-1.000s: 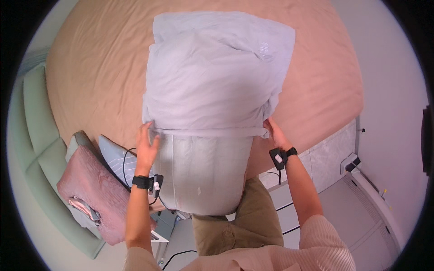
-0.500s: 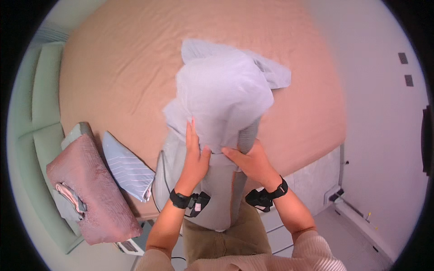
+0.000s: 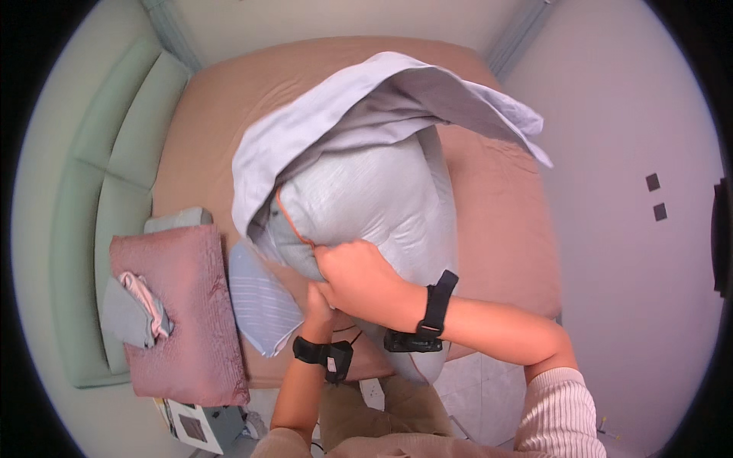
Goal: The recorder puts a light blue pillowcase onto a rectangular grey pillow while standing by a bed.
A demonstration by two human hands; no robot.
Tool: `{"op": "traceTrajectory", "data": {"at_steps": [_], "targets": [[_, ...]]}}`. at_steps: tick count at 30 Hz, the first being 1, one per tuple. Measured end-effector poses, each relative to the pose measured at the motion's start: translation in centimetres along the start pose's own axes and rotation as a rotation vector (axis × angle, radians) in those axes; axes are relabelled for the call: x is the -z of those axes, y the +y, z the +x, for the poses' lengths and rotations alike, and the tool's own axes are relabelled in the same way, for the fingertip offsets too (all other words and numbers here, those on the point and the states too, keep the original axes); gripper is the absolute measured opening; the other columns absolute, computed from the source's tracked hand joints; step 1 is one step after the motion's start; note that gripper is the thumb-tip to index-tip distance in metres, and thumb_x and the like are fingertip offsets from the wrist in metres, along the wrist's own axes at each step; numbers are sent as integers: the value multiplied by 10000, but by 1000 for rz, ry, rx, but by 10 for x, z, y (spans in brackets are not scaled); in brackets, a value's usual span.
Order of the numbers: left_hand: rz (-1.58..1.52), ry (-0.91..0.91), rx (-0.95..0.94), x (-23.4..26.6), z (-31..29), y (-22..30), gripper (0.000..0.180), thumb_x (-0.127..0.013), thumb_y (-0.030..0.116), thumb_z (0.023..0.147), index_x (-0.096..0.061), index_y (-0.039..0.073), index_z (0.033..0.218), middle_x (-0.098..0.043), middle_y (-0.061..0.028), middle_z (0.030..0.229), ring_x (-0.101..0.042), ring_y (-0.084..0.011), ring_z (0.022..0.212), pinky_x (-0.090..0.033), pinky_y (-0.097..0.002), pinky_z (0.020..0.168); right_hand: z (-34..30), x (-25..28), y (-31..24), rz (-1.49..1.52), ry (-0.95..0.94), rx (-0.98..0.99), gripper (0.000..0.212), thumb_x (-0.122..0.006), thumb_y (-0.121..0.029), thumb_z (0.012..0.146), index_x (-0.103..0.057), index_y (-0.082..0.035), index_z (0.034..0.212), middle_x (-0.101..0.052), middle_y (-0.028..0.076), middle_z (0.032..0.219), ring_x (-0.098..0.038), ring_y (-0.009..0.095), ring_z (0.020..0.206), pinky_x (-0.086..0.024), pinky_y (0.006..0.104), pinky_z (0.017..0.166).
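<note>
A plump white and grey pillow [image 3: 374, 198] with orange piping stands tilted in front of me over the bed. My right hand [image 3: 363, 275] is closed on its left edge, near the piping. Just below, my left hand [image 3: 319, 301] is also closed at that edge, its fingers partly hidden behind my right hand. A pale grey-lavender pillowcase [image 3: 305, 130] arches loosely over the pillow's far end, its right part flared out in the air. Black straps with small devices circle both wrists.
The bed [image 3: 504, 229] has a pinkish-tan sheet and a green padded headboard [image 3: 84, 229] at left. A pink pillow [image 3: 191, 320] with folded cloth [image 3: 141, 309] on it lies near a blue striped pillow [image 3: 263, 305]. A white box [image 3: 202, 427] stands below at left.
The pillowcase has swung up and spread open, baring much of the pillow. My right hand has crossed leftward to the pillow's left edge, and both hands have closed.
</note>
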State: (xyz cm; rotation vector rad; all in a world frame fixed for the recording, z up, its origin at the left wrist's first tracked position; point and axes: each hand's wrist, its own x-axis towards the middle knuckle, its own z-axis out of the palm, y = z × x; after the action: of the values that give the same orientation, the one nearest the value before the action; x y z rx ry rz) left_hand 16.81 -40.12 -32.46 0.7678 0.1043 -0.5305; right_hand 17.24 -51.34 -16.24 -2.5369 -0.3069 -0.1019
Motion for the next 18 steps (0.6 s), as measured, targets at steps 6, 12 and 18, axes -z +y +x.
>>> {"op": "traceTrajectory", "data": {"at_steps": [6,12,18], "targets": [[74,422,327,219,-6,-33,401,-406,289,980,-525,-8,1222,-604,-69,1184,-580,-182,1058,-473,-341,882,21,-272,34,-46,-267,2,139,-636,-119,723,-603,2,783,-637,198,698,-644,349,679,-499,432,626],[524,553,540,494,-5,-88,170,-518,148,941,-616,11,965,-661,-91,862,-616,-154,785,-478,-300,702,21,-592,81,-169,-595,22,66,-643,-125,752,-698,-118,787,-700,99,789,-690,256,741,-522,369,595],[924,478,105,582,-17,-9,138,-512,121,953,-575,0,935,-647,-66,835,-599,-132,751,-456,-262,673,21,-694,94,-98,-637,-70,136,-599,-191,809,-678,-88,769,-681,104,764,-658,304,707,-472,445,579]]}}
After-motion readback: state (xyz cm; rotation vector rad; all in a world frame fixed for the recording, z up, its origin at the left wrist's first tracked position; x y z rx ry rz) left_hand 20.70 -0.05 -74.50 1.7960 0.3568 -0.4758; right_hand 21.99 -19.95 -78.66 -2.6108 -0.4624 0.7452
